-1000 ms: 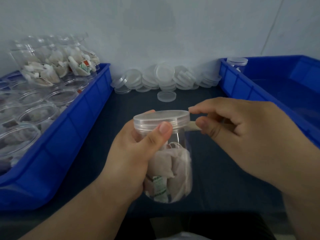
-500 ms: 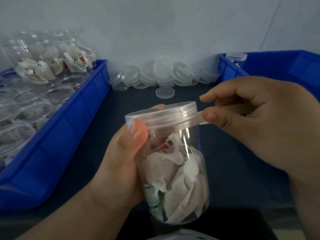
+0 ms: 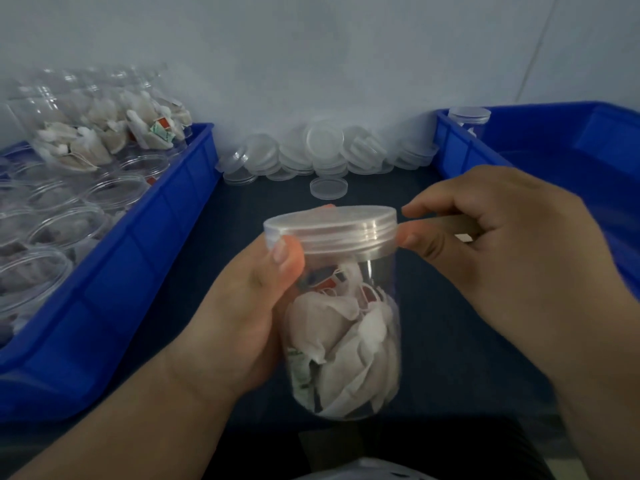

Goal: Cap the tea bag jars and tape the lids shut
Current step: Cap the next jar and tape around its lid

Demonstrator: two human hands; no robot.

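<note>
Gripping the jar (image 3: pixel 346 344) round its upper body with the left hand (image 3: pixel 249 306), thumb laid against the skirt of the lid (image 3: pixel 329 225), apparently to pin the cap and steady everything for taping. Pinching a tan strip of tape (image 3: pixel 446 224) between thumb and forefinger of the right hand (image 3: pixel 502 268), just beside the lid's right edge and drawn toward it; cannot tell whether the strip's end already sticks. Held upright over the near edge of the dark table (image 3: pixel 242 244), packed with tea bags (image 3: pixel 332 323), already capped. Judged as mid-taping: lid on, seal not yet made.

Further back, against the wall, a heap of loose lids (image 3: pixel 322 147), with a single lid (image 3: pixel 329 187) lying apart in front, probably handy for the next cap. At left, a left blue bin (image 3: pixel 145 258) crowded with open jars (image 3: pixel 52 233) awaiting lids. At right, a right blue bin (image 3: pixel 464 157) with one capped jar (image 3: pixel 469 116) at its far corner, likely the spot for finished ones.
</note>
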